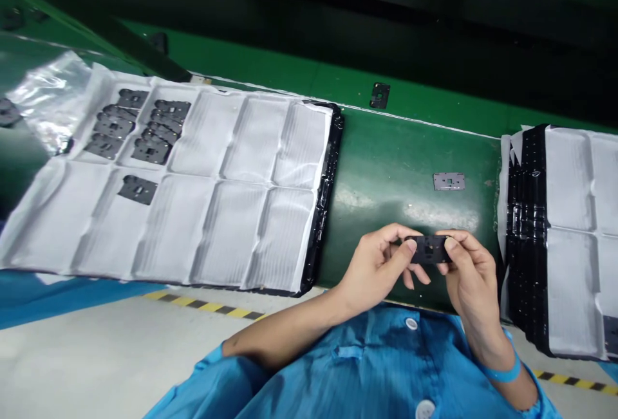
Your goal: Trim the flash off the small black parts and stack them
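A small flat black plastic plate with a cutout in its middle is held up close to the front edge of the green bench. My left hand pinches its left end between thumb and fingers. Its right end is gripped the same way by my right hand. Just beyond my hands, a similar grey plate lies flat on the bench. Farther back rests another black plate.
To the left, a compartment tray lined with white sheet holds several dark plates in its left cells. A stack of black trays stands at right. A clear plastic bag and a slanted green bar are at far left.
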`<move>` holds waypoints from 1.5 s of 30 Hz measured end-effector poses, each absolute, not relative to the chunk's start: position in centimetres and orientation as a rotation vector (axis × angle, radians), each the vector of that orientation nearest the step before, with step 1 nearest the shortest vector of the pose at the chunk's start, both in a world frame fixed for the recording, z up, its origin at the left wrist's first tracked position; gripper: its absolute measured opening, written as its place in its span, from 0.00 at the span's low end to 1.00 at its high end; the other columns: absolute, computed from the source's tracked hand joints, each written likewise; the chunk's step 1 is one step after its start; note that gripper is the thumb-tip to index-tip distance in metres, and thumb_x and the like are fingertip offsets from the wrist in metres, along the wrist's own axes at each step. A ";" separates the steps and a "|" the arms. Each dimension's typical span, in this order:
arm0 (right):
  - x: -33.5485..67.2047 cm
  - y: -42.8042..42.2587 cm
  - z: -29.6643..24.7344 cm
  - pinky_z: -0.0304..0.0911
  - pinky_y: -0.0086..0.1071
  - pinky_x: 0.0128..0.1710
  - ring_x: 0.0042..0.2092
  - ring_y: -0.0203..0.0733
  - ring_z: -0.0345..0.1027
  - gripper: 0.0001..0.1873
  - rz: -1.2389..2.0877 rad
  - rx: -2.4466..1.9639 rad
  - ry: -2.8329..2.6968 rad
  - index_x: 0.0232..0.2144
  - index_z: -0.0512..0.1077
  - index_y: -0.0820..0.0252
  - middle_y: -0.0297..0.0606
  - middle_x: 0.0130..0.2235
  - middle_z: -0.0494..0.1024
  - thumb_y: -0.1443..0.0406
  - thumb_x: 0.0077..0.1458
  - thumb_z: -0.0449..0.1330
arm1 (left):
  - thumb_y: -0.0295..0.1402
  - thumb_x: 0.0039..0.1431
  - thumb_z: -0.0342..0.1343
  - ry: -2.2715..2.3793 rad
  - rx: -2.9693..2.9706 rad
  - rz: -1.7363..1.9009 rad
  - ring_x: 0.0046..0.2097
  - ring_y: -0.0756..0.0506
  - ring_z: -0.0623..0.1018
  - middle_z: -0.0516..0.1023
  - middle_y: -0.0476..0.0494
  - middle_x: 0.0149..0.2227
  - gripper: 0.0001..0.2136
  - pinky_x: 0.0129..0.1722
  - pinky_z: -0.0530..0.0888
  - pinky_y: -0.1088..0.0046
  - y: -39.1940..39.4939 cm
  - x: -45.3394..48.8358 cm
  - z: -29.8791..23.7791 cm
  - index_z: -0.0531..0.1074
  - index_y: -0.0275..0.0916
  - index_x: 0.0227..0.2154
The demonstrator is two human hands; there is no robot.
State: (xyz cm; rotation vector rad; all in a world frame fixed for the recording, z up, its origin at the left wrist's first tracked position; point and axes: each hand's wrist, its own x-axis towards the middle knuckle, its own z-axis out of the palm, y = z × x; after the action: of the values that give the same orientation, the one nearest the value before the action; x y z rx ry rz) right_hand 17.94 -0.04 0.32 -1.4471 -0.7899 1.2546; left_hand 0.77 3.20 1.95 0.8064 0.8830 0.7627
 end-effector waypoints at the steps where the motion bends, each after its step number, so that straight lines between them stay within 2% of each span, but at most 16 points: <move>1: 18.0 -0.1 0.4 0.62 0.27 0.24 0.24 0.34 0.62 0.12 1.275 -1.441 -0.796 0.38 0.83 0.58 0.30 0.25 0.75 0.55 0.65 0.67 | 0.49 0.69 0.62 0.878 0.792 0.739 0.27 0.45 0.85 0.84 0.41 0.27 0.20 0.24 0.78 0.77 3.4 0.6 2.0 0.73 0.33 0.44; 11: 18.6 -0.8 0.1 0.68 0.30 0.28 0.28 0.37 0.71 0.10 1.246 -1.506 -0.900 0.43 0.83 0.56 0.34 0.32 0.81 0.58 0.68 0.65 | 0.46 0.69 0.63 0.825 0.788 0.657 0.28 0.45 0.86 0.85 0.42 0.29 0.18 0.26 0.79 0.75 4.3 -0.3 2.3 0.73 0.33 0.45; 21: 18.8 -0.4 -0.2 0.66 0.30 0.26 0.26 0.38 0.70 0.11 1.130 -1.594 -0.928 0.41 0.83 0.57 0.34 0.30 0.81 0.56 0.66 0.68 | 0.43 0.67 0.65 0.811 0.840 0.608 0.28 0.49 0.84 0.83 0.44 0.29 0.16 0.29 0.79 0.76 5.6 -1.2 3.3 0.73 0.35 0.44; 31: 18.0 0.3 -0.1 0.69 0.28 0.24 0.23 0.37 0.72 0.11 1.020 -1.609 -1.006 0.40 0.83 0.57 0.33 0.26 0.80 0.56 0.65 0.68 | 0.38 0.69 0.61 0.878 0.908 0.576 0.26 0.49 0.83 0.81 0.46 0.26 0.10 0.26 0.77 0.78 6.9 -1.4 2.6 0.72 0.35 0.39; 38: 17.4 0.5 -0.2 0.77 0.30 0.28 0.30 0.39 0.78 0.09 0.949 -1.565 -1.068 0.41 0.83 0.56 0.36 0.34 0.83 0.57 0.66 0.67 | 0.32 0.65 0.61 0.919 0.972 0.542 0.29 0.48 0.85 0.80 0.48 0.28 0.06 0.25 0.75 0.80 8.2 -1.4 1.8 0.72 0.36 0.35; 43: 17.4 0.5 -0.9 0.75 0.31 0.29 0.31 0.39 0.76 0.09 0.945 -1.508 -1.165 0.43 0.82 0.57 0.37 0.36 0.82 0.59 0.69 0.64 | 0.34 0.64 0.60 0.883 0.966 0.477 0.30 0.48 0.85 0.82 0.46 0.28 0.07 0.26 0.74 0.80 9.0 -1.7 1.1 0.72 0.36 0.35; 45: 17.5 0.5 -1.4 0.74 0.32 0.32 0.32 0.39 0.75 0.10 0.935 -1.512 -1.246 0.47 0.81 0.57 0.37 0.36 0.80 0.61 0.70 0.62 | 0.34 0.64 0.59 0.907 1.019 0.440 0.30 0.49 0.84 0.82 0.46 0.28 0.06 0.28 0.75 0.79 9.7 -2.0 0.8 0.72 0.36 0.35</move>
State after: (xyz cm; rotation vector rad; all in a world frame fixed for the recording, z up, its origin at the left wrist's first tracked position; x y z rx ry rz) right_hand 17.49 0.51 -1.39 -1.5119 -1.2456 0.9349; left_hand -2.05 9.65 0.77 1.0189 0.9070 0.4404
